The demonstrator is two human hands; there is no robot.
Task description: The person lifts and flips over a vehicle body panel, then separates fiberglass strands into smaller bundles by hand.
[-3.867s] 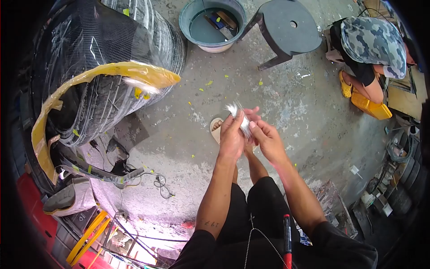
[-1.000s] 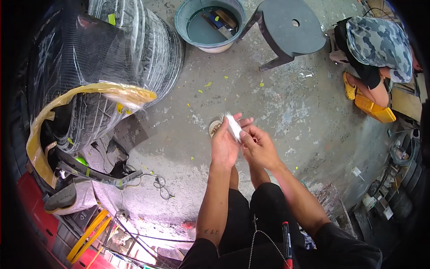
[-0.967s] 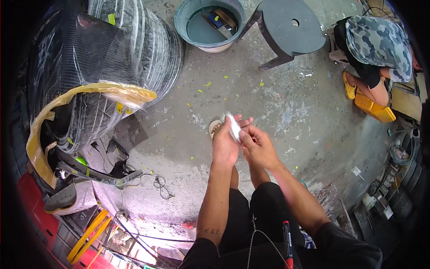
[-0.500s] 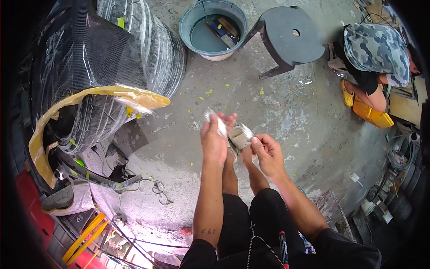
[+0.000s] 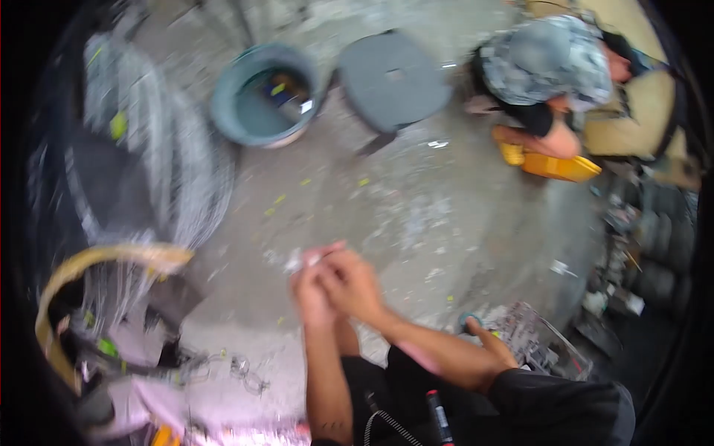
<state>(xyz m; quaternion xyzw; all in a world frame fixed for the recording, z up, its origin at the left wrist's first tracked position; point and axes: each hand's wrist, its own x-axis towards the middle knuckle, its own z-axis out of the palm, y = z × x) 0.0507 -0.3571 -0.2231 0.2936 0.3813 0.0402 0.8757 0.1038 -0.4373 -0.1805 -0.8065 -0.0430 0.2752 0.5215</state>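
Note:
My left hand [image 5: 312, 297] and my right hand [image 5: 351, 284] are pressed together above the concrete floor, smeared by motion. A crumpled whitish wad [image 5: 294, 260], perhaps thin plastic film, shows at the far side of my left hand, which is closed around it. The fingers of my right hand are curled over the left one, and whatever lies between them is hidden.
At the left stand a curved part with a yellow edge [image 5: 111, 256] and a plastic-wrapped tyre [image 5: 175, 156]. A water bucket [image 5: 223, 111] and a grey stool [image 5: 394, 82] are ahead. At the right a person [image 5: 554, 63] crouches near a yellow plastic piece [image 5: 561, 168].
My hands were apart, each with a whitish crumpled piece; now they have come together. My view has turned, so the bucket, stool and person sit further left.

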